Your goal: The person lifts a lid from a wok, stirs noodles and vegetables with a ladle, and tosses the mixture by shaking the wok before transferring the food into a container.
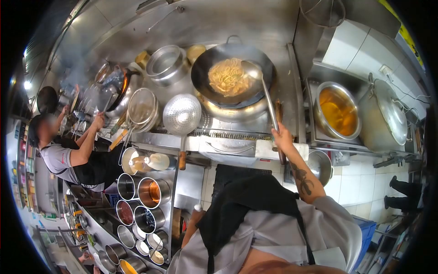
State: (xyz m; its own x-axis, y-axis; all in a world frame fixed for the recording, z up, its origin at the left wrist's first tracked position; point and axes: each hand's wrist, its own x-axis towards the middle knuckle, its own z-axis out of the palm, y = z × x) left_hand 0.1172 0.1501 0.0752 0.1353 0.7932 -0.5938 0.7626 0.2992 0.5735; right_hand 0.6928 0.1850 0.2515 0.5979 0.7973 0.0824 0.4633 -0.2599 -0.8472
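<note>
My right hand point(284, 138) is closed around the handle of a long metal ladle point(268, 98). The ladle's bowl rests in a black wok point(203, 75), against the right side of a heap of noodles point(230, 77). Faint steam hangs over the wok, which sits on a round burner point(232, 113). Low beside my black apron point(246, 196) is my left hand point(195, 220), partly hidden, with a small white thing point(198, 207) at its top. Its fingers do not show clearly.
A perforated skimmer point(182, 114) lies left of the wok, near stacked strainers point(142, 107). Sauce pots point(154, 192) and squeeze bottles point(157, 161) stand lower left. A co-worker point(80, 157) works at another wok. To the right are a pot of amber liquid point(337, 112) and a lidded stockpot point(385, 114).
</note>
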